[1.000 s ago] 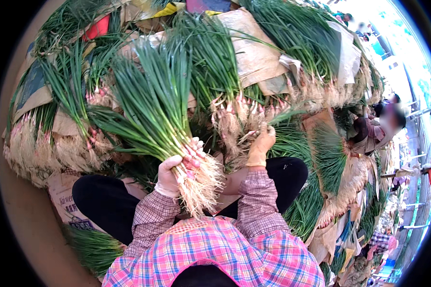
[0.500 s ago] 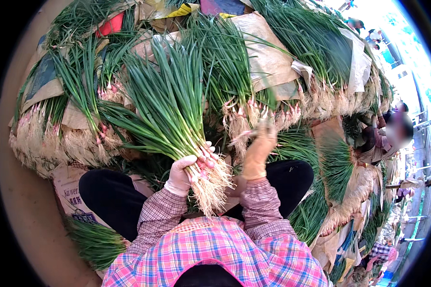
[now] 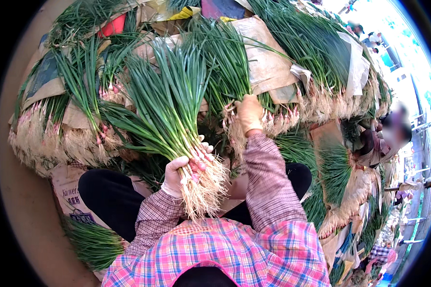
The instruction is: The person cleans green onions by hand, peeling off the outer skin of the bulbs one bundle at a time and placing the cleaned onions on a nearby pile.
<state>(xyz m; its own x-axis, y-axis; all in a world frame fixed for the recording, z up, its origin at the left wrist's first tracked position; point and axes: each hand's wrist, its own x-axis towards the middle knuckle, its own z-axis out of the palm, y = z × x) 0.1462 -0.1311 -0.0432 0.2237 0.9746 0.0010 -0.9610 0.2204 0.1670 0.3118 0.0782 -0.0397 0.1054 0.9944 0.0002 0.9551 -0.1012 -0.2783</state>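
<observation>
My left hand (image 3: 173,175), in a pale glove, is wrapped round a thick bunch of spring onions (image 3: 175,115). The green leaves fan out away from me; pink bulbs and pale stringy roots hang toward my lap. Farther forward and to the right, my right hand (image 3: 250,114), in a tan glove, has its fingers curled at the lower stalks of the spring onions in the heap (image 3: 223,67). Its fingertips are partly hidden, and how many stalks it grips I cannot tell. Loose roots dangle just left of that hand.
Brown paper sheets (image 3: 269,57) lie between layers of the heap. A printed sack (image 3: 74,191) and more spring onions (image 3: 93,243) are by my left knee. Further bundles (image 3: 336,167) lie at my right, where another person (image 3: 376,141) sits beyond them.
My right hand, blurred near my right knee before, has reached forward to the heap, and its forearm is stretched out. My left hand still holds the bunch, shifted slightly left.
</observation>
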